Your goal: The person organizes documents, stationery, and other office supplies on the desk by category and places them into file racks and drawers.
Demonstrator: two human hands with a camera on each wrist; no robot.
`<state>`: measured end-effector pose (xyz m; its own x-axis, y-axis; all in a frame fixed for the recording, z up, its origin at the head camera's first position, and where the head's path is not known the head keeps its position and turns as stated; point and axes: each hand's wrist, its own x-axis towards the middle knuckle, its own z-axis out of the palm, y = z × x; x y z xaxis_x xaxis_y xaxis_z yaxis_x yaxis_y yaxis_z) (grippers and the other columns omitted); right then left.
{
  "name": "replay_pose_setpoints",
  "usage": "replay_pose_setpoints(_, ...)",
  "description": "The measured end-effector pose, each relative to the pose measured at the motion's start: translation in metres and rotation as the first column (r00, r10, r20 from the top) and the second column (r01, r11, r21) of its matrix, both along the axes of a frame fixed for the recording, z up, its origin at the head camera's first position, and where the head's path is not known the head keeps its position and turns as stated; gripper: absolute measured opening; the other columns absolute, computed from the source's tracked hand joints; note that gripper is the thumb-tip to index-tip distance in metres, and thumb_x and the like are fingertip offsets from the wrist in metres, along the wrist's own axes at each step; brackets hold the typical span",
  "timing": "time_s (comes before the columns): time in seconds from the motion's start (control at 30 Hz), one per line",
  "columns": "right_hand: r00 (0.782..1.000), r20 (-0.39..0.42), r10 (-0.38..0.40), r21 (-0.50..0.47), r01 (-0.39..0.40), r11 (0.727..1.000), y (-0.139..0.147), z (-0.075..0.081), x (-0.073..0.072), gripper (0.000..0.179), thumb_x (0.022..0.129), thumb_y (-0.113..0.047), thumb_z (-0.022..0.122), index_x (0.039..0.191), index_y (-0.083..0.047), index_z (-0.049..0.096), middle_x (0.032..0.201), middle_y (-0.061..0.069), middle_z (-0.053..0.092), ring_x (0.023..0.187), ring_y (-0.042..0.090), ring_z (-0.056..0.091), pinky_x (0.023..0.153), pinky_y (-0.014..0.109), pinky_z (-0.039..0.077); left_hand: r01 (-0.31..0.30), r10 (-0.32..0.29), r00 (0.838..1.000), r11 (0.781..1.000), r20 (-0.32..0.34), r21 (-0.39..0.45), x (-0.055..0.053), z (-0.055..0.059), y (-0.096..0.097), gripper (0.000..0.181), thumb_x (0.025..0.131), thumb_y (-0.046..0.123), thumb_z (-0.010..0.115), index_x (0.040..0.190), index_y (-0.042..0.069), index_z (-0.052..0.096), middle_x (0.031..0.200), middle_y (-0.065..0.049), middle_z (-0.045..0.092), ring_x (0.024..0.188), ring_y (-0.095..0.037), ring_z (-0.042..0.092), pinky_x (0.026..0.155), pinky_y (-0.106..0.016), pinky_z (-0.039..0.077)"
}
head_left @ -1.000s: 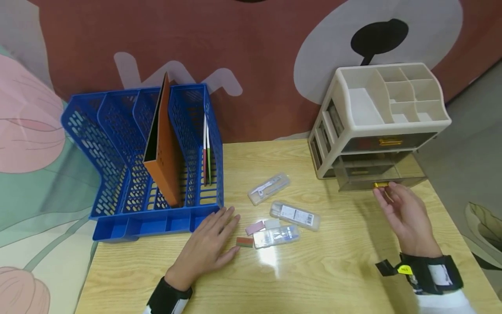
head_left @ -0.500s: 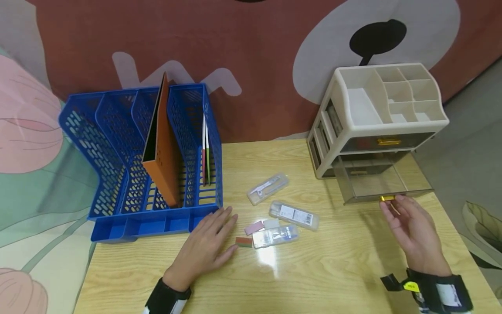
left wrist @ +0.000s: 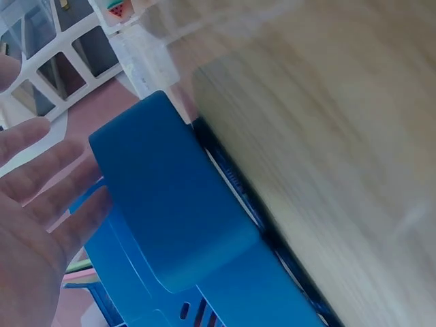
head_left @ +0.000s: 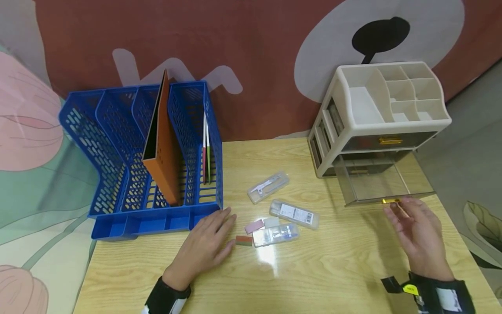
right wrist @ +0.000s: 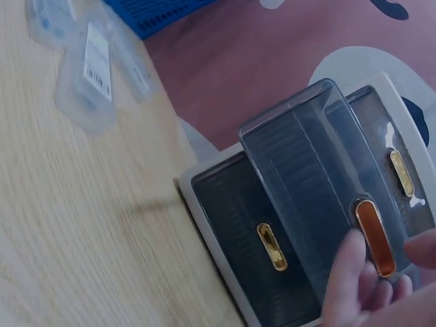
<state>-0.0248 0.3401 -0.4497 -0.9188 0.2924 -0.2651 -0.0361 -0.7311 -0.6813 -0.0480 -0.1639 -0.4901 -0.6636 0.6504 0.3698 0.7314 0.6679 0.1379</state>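
Note:
My right hand (head_left: 421, 233) has its thumb and fingers at the gold handle (right wrist: 375, 238) of a clear, smoky drawer (head_left: 376, 185), pulled out from the white desk organizer (head_left: 396, 127). Inside, the drawer shows no contents. On the table my left hand (head_left: 204, 242) lies palm down with straight fingers, its fingertips beside the front corner of the blue file rack (head_left: 153, 222). Close to its thumb is a small red-brown and green block (head_left: 244, 240). A pink block (head_left: 254, 226) and a whitish block (head_left: 272, 223) sit against a clear plastic case (head_left: 276, 235).
A clear case with a barcode label (head_left: 295, 214) and another holding a white tool (head_left: 268, 187) lie mid-table. An orange folder (head_left: 166, 161) and thin booklets (head_left: 206, 152) stand in the rack. Patterned cloth (head_left: 259, 87) hangs behind the table.
My right hand has drawn the clear drawer out toward me, mostly in the first half second and only slightly since. The left hand and the cases stay put.

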Motion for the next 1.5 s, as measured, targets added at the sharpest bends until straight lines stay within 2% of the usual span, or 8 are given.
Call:
replay_pose_setpoints(0.13, 0.973, -0.029, -0.229, 0.085, 0.231, 0.969, -0.009, 0.006, -0.001, 0.007, 0.101, 0.007, 0.055, 0.101, 0.002, 0.059, 0.093, 0.008, 0.06, 0.077, 0.022, 0.061, 0.064, 0.031, 0.057, 0.043, -0.042, 0.999, 0.998, -0.032, 0.043, -0.001, 0.0, 0.004, 0.056, 0.09, 0.031, 0.072, 0.138, 0.003, 0.062, 0.141, -0.021, 0.062, 0.128, -0.039, 0.062, 0.104, -0.052, 0.054)
replay_pose_setpoints(0.4, 0.817, -0.338, -0.467, 0.22, 0.552, 0.805, -0.039, 0.024, -0.003, 0.014, 0.092, 0.02, 0.06, 0.1, 0.011, 0.052, 0.089, 0.019, 0.053, 0.071, 0.026, 0.058, 0.059, 0.029, 0.058, 0.072, -0.073, 0.997, 0.996, 0.024, 0.061, 0.004, 0.002, 0.014, 0.049, 0.092, 0.028, 0.069, 0.135, 0.004, 0.064, 0.14, -0.019, 0.064, 0.127, -0.035, 0.063, 0.106, -0.048, 0.054)
replay_pose_setpoints(0.63, 0.728, -0.609, -0.315, 0.284, 0.571, 0.77, -0.068, 0.04, 0.003, 0.02, 0.086, 0.032, 0.044, 0.094, 0.017, 0.053, 0.089, 0.022, 0.057, 0.075, 0.029, 0.061, 0.069, 0.03, 0.06, 0.083, -0.086, 0.994, 0.996, 0.069, 0.039, 0.009, -0.001, 0.024, 0.052, 0.087, 0.026, 0.079, 0.132, 0.004, 0.067, 0.135, -0.018, 0.066, 0.122, -0.035, 0.065, 0.102, -0.048, 0.056)
replay_pose_setpoints(0.93, 0.607, -0.795, 0.007, 0.373, 0.479, 0.795, -0.113, 0.045, -0.004, 0.012, 0.082, 0.028, 0.053, 0.094, 0.025, 0.051, 0.097, 0.024, 0.062, 0.091, 0.027, 0.068, 0.086, 0.025, 0.06, 0.053, -0.05, 0.994, 0.998, 0.097, -0.024, 0.012, -0.002, 0.027, 0.052, 0.09, 0.029, 0.078, 0.135, 0.006, 0.066, 0.136, -0.016, 0.067, 0.124, -0.033, 0.065, 0.104, -0.048, 0.056)
replay_pose_setpoints(1.1, 0.599, -0.778, 0.188, 0.526, 0.457, 0.717, -0.13, 0.039, -0.008, 0.012, 0.083, 0.025, 0.05, 0.095, 0.025, 0.052, 0.103, 0.02, 0.062, 0.1, 0.022, 0.067, 0.093, 0.022, 0.057, 0.044, -0.042, 0.994, 0.999, 0.096, -0.02, 0.013, -0.002, 0.025, 0.051, 0.09, 0.03, 0.077, 0.135, 0.007, 0.066, 0.137, -0.015, 0.066, 0.124, -0.032, 0.065, 0.103, -0.047, 0.056)
replay_pose_setpoints(1.23, 0.652, -0.684, 0.328, 0.699, 0.455, 0.552, -0.137, 0.026, -0.014, 0.012, 0.084, 0.018, 0.053, 0.095, 0.025, 0.053, 0.103, 0.019, 0.061, 0.101, 0.017, 0.064, 0.095, 0.017, 0.055, 0.044, -0.041, 0.995, 0.999, 0.096, -0.025, 0.014, -0.004, 0.026, 0.051, 0.09, 0.029, 0.078, 0.134, 0.006, 0.067, 0.136, -0.015, 0.066, 0.124, -0.032, 0.065, 0.103, -0.047, 0.056)
replay_pose_setpoints(1.4, 0.768, -0.401, 0.499, 0.912, 0.385, 0.141, -0.151, 0.014, -0.022, 0.021, 0.085, -0.001, 0.062, 0.103, 0.009, 0.062, 0.107, 0.018, 0.062, 0.101, 0.018, 0.061, 0.098, 0.012, 0.049, 0.063, -0.06, 0.995, 0.997, 0.085, -0.035, 0.013, -0.005, 0.03, 0.05, 0.091, 0.028, 0.077, 0.134, 0.005, 0.066, 0.135, -0.016, 0.067, 0.124, -0.033, 0.065, 0.105, -0.047, 0.055)
replay_pose_setpoints(1.5, 0.759, -0.241, 0.604, 0.949, 0.315, -0.018, -0.165, 0.008, -0.026, 0.029, 0.086, -0.007, 0.066, 0.114, 0.001, 0.064, 0.117, 0.013, 0.062, 0.106, 0.022, 0.061, 0.099, 0.015, 0.05, 0.055, -0.053, 0.995, 0.998, 0.081, -0.024, 0.013, -0.003, 0.029, 0.049, 0.091, 0.027, 0.077, 0.134, 0.005, 0.066, 0.136, -0.016, 0.067, 0.124, -0.033, 0.065, 0.105, -0.047, 0.055)
